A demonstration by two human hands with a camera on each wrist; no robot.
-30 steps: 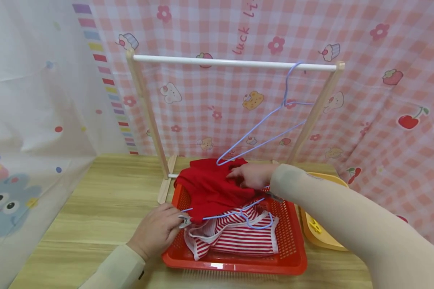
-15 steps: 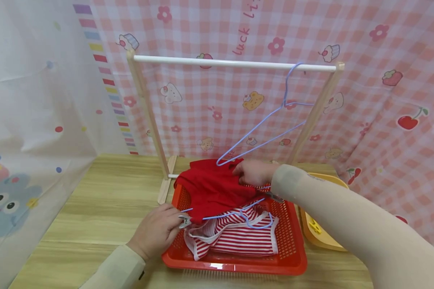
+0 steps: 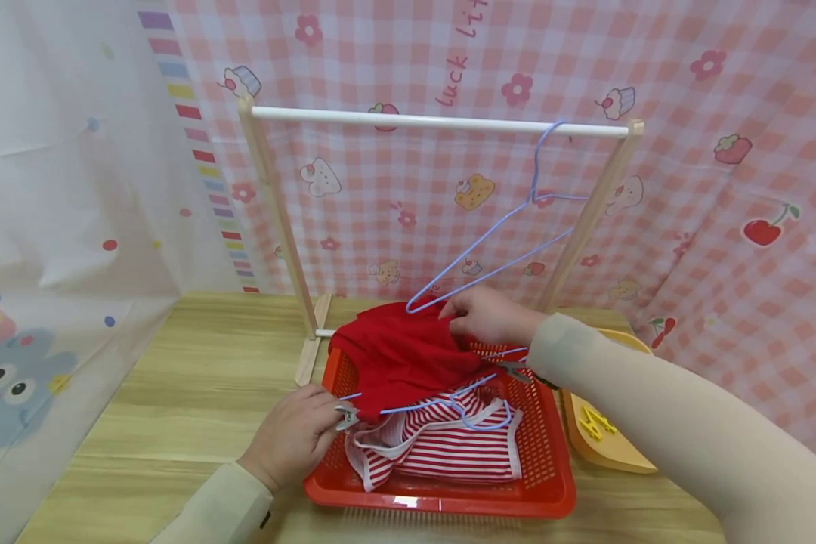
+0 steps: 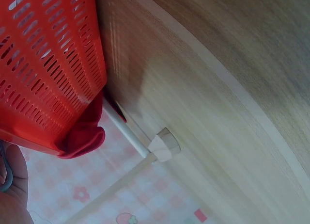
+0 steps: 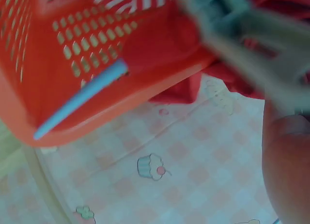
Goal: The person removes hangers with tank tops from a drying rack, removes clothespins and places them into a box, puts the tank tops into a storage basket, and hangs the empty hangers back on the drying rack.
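Observation:
A red garment (image 3: 401, 347) lies over the back left of a red basket (image 3: 442, 500), threaded with a light blue clothes hanger (image 3: 483, 428). My left hand (image 3: 295, 427) grips the hanger's left end, where a small grey clip (image 3: 347, 415) shows beside the fingers. With bent fingers, my right hand (image 3: 493, 313) pinches the garment near its upper right edge; the fingertips are partly hidden. Another grey clip (image 3: 514, 370) shows below this hand, near the hanger's exposed right end. Beneath, a red-and-white striped garment (image 3: 455, 457) lies in the basket.
Behind the basket stands a wooden rack with a white rail (image 3: 415, 121). A second blue hanger (image 3: 483, 245) hangs from its right end, reaching down to the red garment. A yellow tray (image 3: 619, 457) holding yellow pieces (image 3: 595, 423) sits right of the basket, partly under my forearm.
My right hand has shifted right and slightly up along the red garment, baring more of the hanger's right end. My left hand has stayed in place.

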